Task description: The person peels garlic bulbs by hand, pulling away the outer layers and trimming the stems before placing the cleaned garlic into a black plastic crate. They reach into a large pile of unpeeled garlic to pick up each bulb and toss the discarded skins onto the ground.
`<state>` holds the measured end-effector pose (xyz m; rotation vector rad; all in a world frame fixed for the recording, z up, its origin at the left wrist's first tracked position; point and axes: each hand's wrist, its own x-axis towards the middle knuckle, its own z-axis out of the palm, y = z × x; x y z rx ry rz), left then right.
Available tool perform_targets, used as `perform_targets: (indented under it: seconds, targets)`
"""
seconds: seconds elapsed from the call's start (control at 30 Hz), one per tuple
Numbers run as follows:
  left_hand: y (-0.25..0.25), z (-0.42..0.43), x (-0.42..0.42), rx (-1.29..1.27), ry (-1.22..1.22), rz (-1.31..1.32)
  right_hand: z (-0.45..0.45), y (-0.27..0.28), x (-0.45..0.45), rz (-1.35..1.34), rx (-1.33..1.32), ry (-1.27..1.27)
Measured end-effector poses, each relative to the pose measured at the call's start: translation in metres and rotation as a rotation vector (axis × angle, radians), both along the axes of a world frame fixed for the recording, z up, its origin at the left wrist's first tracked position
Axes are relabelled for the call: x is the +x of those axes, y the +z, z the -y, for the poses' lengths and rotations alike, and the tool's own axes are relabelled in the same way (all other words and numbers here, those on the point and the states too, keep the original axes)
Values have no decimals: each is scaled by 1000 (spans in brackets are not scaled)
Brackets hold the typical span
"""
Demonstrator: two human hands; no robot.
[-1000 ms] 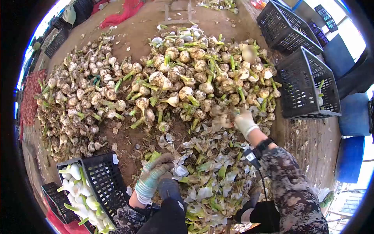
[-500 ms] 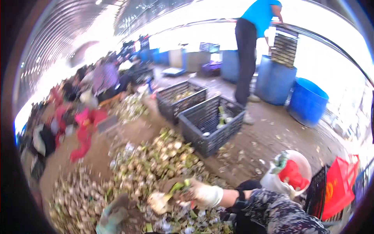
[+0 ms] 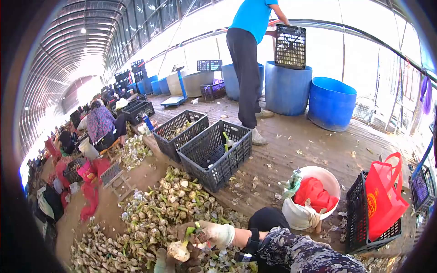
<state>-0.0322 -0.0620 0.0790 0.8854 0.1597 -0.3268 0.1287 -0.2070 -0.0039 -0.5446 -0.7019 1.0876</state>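
My right hand [image 3: 213, 234], in a dirty white glove, is closed around the green stem of a garlic bulb [image 3: 178, 250]. The bulb hangs to the left of the fingers, roots and peel dark with soil. Low at the frame's bottom edge, my left hand [image 3: 164, 263] in a soiled glove is only partly visible, just below the bulb; its fingers cannot be made out. Behind both hands spreads a heap of unpeeled garlic [image 3: 159, 204] with green stems. Loose peels lie beneath my right wrist.
Two black crates [image 3: 216, 154] stand beyond the heap. At right are a white bucket [image 3: 302, 214] with red cloth and a red bag [image 3: 382, 200] in a crate. A person in blue [image 3: 248, 27] tips a crate over a blue barrel [image 3: 287, 91]. Others sit far left.
The view has swung up and to the right, showing the wider shed. My right hand has come off the heap with a garlic bulb, and my left hand is now low in view.
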Motion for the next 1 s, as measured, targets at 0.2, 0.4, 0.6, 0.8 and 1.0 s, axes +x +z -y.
perform_targets:
  seconds: [0.2, 0.4, 0.6, 0.8, 1.0]
  targets:
    - [-20, -3, 17, -75, 249, -112, -2, 10, 4, 69, -44, -28]
    - [-54, -28, 48, -64, 140, -156, -11, -4, 21, 204, -213, -151]
    - [-84, -44, 64, -66, 178, -59, -25, -22, 42, 405, -250, -292]
    - [-114, -64, 95, 682, 450, 355, -40, -46, 49, -148, -438, -307]
    - [-112, -60, 104, 1244, 547, 531, -65, -45, 41, -185, -618, -501]
